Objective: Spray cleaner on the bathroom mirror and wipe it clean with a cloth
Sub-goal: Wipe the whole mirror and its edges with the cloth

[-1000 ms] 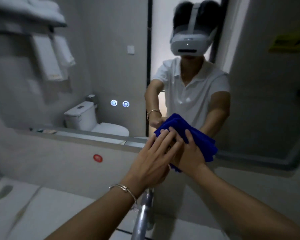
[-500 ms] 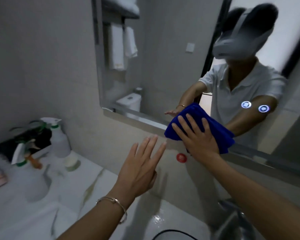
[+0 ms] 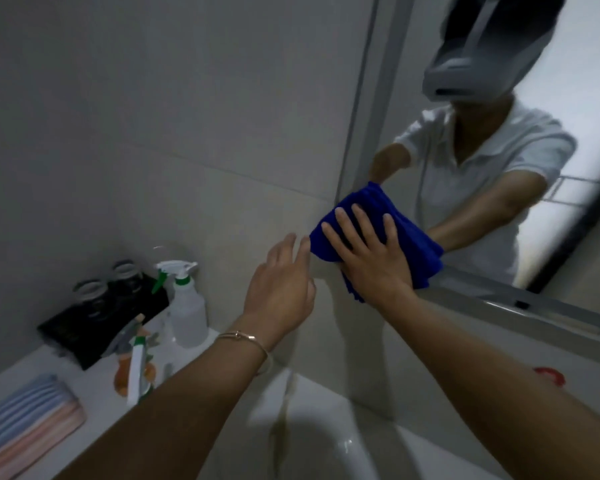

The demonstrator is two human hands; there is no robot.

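Blue cloth [image 3: 400, 233] lies bunched under the right hand [image 3: 373, 261], which presses it flat with fingers [image 3: 359, 221] straight and spread apart. The cloth sits at the lower left corner of the mirror [image 3: 395, 81], straddling the pale vertical frame edge so that its left part overlaps the tiled wall [image 3: 153, 116] and its right part covers glass. Its lower fold hangs down past the mirror's bottom rail.

The left hand [image 3: 278, 289] hovers in front of the wall just beside the cloth's left edge, open, fingers straight and close together; whether the fingertips touch the fabric cannot be told. A thin bracelet [image 3: 243, 337] circles that wrist.

To the right and above the cloth the glass stretches unobstructed. To the left, the wall is bare down to the counter [image 3: 94, 393].

On the counter's back corner stands a white spray bottle [image 3: 187, 313] with a green collar, upright, close to the wall. Beside it is a black tray [image 3: 101, 323] carrying glasses, and nearer the camera a second spray bottle [image 3: 136, 368] with orange liquid. Folded cloths [image 3: 25, 427] in blue and pink lie stacked at the counter's near left edge. The white basin [image 3: 326, 445] opens below the forearms.
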